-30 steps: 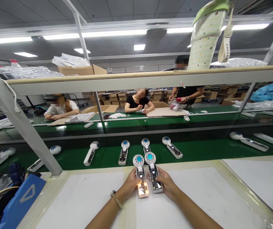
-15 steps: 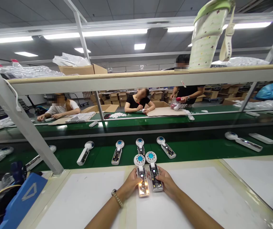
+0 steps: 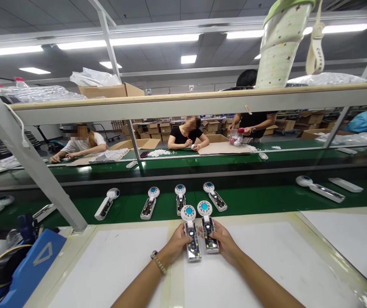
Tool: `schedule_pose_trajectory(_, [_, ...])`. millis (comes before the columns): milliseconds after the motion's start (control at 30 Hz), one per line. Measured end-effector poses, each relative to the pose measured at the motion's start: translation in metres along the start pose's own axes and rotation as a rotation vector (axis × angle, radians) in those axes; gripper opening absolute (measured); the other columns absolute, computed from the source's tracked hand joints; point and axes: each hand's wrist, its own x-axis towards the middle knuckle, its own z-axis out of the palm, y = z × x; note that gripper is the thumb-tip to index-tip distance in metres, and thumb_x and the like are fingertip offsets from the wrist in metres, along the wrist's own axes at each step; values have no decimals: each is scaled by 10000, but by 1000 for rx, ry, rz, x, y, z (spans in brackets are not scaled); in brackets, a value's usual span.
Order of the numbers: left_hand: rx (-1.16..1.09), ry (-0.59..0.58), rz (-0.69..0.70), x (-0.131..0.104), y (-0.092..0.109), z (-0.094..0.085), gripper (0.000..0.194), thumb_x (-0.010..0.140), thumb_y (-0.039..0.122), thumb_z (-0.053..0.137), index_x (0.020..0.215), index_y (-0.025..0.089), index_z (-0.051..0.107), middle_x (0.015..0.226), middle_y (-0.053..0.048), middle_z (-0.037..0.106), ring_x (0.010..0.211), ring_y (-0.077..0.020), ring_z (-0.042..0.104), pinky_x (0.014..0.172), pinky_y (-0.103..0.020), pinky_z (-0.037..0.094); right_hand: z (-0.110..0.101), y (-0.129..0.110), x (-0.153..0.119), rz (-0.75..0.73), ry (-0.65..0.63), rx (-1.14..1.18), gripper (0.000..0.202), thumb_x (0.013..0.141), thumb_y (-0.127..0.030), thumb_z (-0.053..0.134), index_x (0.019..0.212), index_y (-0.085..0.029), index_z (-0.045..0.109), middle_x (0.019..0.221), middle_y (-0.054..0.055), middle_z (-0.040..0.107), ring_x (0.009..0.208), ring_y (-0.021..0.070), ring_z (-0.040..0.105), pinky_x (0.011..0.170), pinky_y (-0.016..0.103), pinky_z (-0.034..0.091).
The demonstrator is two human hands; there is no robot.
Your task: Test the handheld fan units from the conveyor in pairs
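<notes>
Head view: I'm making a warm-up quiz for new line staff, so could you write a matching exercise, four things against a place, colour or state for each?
Column one
1. Tumbler
2. Left hand
3. Right hand
4. Tape dispenser

Column two
A. Holds a device, wrist bare
B. Blue, with a triangle mark
C. Up on the shelf
D. Holds another device, bracelet at the wrist

Right pairs: 1-C, 2-D, 3-A, 4-B
</notes>
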Motion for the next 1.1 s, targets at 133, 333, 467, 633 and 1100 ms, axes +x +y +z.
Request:
schedule_pose_trajectory(133, [-6,-16,-13,1,-3,-4,465,615,60,641,1036,159,472,1003,-98,613,932,-232,582,800,-356,429,4,-5,-4,18,-3,-22,549,551,-155,730,1050,-185,504,952,84,697,979,281,613,956,458,382])
schedule_pose_trajectory(333, [-3,-18,11,1,-1,-1,458,622,76,644,1034,153,458,1014,-103,603,928,-236,585,810,-368,427,3,-4,-4,11,-57,6,489,594,-152,706,1043,-177,513,1004,100,682,1009,279,596,966,465,368])
schedule_pose_trajectory(467, [-12,-29,10,1,-1,-1,486,619,81,659,1053,155,453,1009,-108,606,925,-239,587,829,-382,417,-3,1,-1,-4,-69,-9,477,601,-153,703,1043,-186,526,986,83,685,968,264,613,942,447,390])
schedule_pose_trajectory(633, [-32,-23,3,1,-3,-1,575,544,112,748,1037,173,457,1027,-106,596,965,-250,570,856,-391,403,-7,2,-1,-6,-112,-46,506,607,-178,704,1075,-192,513,960,74,683,924,258,624,891,427,420])
schedule_pose_trajectory(1100, [-19,-28,27,3,-8,-7,572,554,122,750,1048,165,466,1004,-99,605,943,-235,578,916,-419,376,-9,3,-1,-6,-103,-83,612,563,-204,744,1121,-221,493,992,62,664,891,250,622,741,352,468])
